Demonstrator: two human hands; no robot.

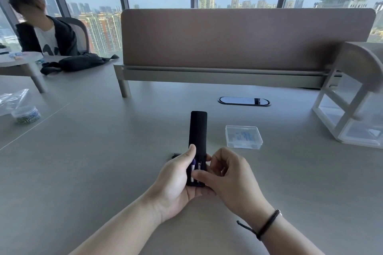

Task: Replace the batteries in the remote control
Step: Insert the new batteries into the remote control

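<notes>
Hands: both are low in the middle of the view, raised above the bench [103, 161] and closed around the near end of a black remote control [198, 128].
Left hand [176, 184]: cups the remote from the left and beneath, thumb laid along its left edge, fingers wrapped under the body.
Right hand [228, 178]: presses against the remote's right side, thumb reaching across the near end of the open battery compartment, index finger curled at the right edge; a dark cord bracelet [267, 223] circles this wrist.
Remote control: held lengthwise, far end pointing away from the wearer, back side up; its near part is uncovered.
Batteries [195, 166]: two lie side by side in the compartment, the left one showing blue and white, the right one dark with pale lettering; both are partly hidden by the thumbs.
Small dark piece [175, 155]: lies on the bench just left of the left thumb, mostly hidden; what it is cannot be told.
Clear plastic box [243, 136]: lidded, flat on the bench to the right of the remote, apart from the hands, with something pale blue inside.
Round clear tub [26, 114]: far left on the bench, beside a crumpled plastic bag [12, 99].
Cable port [244, 101]: oval, set into the bench beyond the remote.
Divider screen [246, 37]: brown panel standing across the back.
Another person [43, 33]: seated at far left behind a dark bag [80, 64].
</notes>
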